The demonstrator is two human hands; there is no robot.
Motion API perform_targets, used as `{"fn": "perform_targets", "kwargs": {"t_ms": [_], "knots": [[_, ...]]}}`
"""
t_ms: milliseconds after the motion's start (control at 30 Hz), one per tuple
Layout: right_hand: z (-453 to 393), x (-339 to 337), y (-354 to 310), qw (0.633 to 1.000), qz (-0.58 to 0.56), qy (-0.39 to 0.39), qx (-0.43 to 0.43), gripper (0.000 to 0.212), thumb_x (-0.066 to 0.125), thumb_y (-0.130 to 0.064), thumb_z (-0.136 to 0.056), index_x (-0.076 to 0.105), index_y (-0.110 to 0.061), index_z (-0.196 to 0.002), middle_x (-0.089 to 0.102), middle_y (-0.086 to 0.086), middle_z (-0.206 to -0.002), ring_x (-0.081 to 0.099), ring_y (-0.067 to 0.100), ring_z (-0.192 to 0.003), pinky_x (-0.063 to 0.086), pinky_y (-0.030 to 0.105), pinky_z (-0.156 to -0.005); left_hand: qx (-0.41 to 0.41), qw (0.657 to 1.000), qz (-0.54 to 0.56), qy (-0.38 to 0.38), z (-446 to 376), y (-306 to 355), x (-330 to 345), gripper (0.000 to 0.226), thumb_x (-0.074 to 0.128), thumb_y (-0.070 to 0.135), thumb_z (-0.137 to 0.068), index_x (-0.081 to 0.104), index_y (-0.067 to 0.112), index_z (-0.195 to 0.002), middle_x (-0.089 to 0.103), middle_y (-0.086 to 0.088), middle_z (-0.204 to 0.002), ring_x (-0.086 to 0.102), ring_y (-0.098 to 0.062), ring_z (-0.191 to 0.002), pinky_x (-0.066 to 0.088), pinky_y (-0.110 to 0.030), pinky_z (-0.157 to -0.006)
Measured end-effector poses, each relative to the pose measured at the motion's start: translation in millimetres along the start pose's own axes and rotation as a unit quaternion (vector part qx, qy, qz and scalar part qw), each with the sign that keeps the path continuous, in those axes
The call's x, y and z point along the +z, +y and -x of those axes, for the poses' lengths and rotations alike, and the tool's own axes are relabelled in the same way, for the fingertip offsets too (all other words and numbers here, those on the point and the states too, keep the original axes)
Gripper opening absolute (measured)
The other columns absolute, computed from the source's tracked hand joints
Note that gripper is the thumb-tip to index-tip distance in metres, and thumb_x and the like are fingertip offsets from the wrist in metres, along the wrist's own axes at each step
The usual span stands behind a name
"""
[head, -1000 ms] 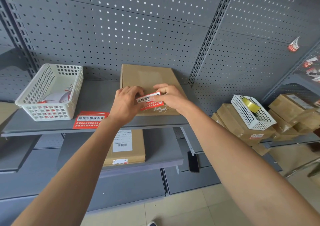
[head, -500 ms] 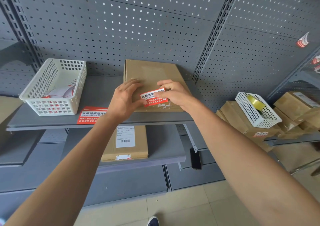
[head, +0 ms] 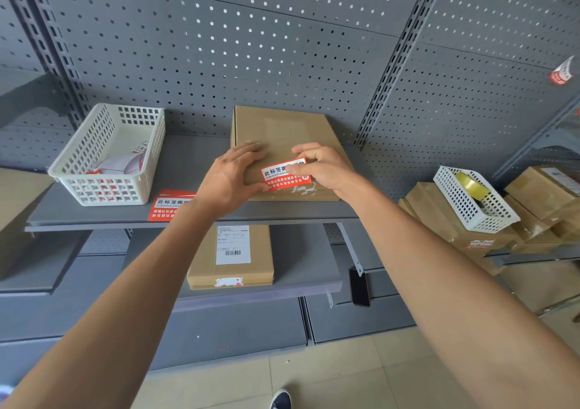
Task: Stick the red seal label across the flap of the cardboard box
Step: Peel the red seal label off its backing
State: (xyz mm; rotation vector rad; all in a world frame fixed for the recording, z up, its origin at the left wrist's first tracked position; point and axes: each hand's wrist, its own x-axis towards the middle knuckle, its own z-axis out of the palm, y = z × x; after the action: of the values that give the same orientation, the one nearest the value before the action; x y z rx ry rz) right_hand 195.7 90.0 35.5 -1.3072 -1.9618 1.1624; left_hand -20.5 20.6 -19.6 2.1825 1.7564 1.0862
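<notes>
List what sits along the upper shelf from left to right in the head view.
white basket → spare red label lying flat → left hand → red seal label on the cardboard box → right hand.

Left hand (head: pixel 233 176) has slid off the red seal label (head: pixel 284 174); fingers now spread flat on the cardboard box (head: pixel 282 132) lid, center frame. More label text is uncovered. Right hand (head: pixel 326 167) thumb now presses the label's upper right.

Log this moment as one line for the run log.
left hand flat on brown cardboard box | right hand pressing red rectangular seal label near front edge
</notes>
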Motion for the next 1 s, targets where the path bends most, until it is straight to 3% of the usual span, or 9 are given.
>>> {"fn": "perform_targets", "kwargs": {"t_ms": [100,300,467,633,833,900,1000], "knots": [[0,0,0,1.000,0.000,0.000,0.000,0.033,0.082,-0.018,-0.081,0.072,-0.003,-0.109,0.057,-0.008,-0.135,0.065,0.018,-0.110,0.058,0.037,-0.090,0.004,1.000,0.001,0.007,1,0,1,0.072,0.086,0.036,-0.075,0.060,0.013,-0.138,0.051,-0.004,-0.152,0.041,-0.021,-0.144,0.030,-0.037,-0.120],[1,-1,-1,1.000,-0.001,-0.003,-0.004,0.032,0.082,-0.017,-0.081,0.073,0.000,-0.107,0.057,-0.008,-0.135,0.064,0.007,-0.095,0.055,0.025,-0.080,0.000,1.000,0.005,0.003,0,-1,1,0.071,0.085,0.038,-0.075,0.060,0.015,-0.138,0.050,-0.001,-0.152,0.040,-0.018,-0.144,0.031,-0.037,-0.118],[1,-2,-2,1.000,-0.002,-0.007,-0.005,0.027,0.082,-0.016,-0.080,0.073,-0.002,-0.102,0.058,-0.009,-0.134,0.064,0.004,-0.095,0.056,0.024,-0.080,-0.005,1.000,0.008,0.008,0,-2,3,0.070,0.084,0.039,-0.075,0.060,0.016,-0.137,0.051,-0.001,-0.152,0.040,-0.018,-0.144,0.034,-0.042,-0.118],[2,-3,-3,1.000,0.002,-0.012,-0.005,0.027,0.082,-0.016,-0.081,0.074,-0.002,-0.102,0.057,-0.008,-0.135,0.063,0.003,-0.095,0.055,0.021,-0.080,-0.040,0.999,0.010,0.016,-2,2,2,0.072,0.075,0.057,-0.068,0.065,0.022,-0.131,0.055,0.006,-0.147,0.044,-0.014,-0.140,0.040,-0.048,-0.109],[3,-2,-4,1.000,-0.007,-0.019,-0.005,0.011,0.082,-0.015,-0.080,0.074,-0.014,-0.087,0.058,-0.009,-0.135,0.063,0.005,-0.097,0.056,0.023,-0.078,-0.067,0.998,0.017,0.012,-3,9,2,0.064,0.081,0.046,-0.071,0.065,0.025,-0.129,0.053,0.010,-0.147,0.043,-0.014,-0.138,0.037,-0.049,-0.104],[3,-2,-3,1.000,-0.010,-0.018,-0.005,0.012,0.082,-0.015,-0.080,0.074,-0.012,-0.088,0.058,-0.009,-0.135,0.064,0.007,-0.098,0.057,0.025,-0.080,-0.077,0.995,0.061,0.013,-1,9,5,0.062,0.080,0.044,-0.066,0.066,0.028,-0.123,0.054,0.009,-0.146,0.043,-0.014,-0.139,0.038,-0.055,-0.106],[2,-2,-3,1.000,-0.016,-0.015,-0.008,0.015,0.083,-0.014,-0.079,0.074,-0.010,-0.090,0.058,-0.008,-0.134,0.064,0.005,-0.097,0.056,0.020,-0.076,-0.105,0.986,0.125,0.018,-1,12,5,0.041,0.076,0.041,-0.065,0.066,0.035,-0.104,0.055,0.010,-0.143,0.042,-0.015,-0.138,0.036,-0.057,-0.108]]}}
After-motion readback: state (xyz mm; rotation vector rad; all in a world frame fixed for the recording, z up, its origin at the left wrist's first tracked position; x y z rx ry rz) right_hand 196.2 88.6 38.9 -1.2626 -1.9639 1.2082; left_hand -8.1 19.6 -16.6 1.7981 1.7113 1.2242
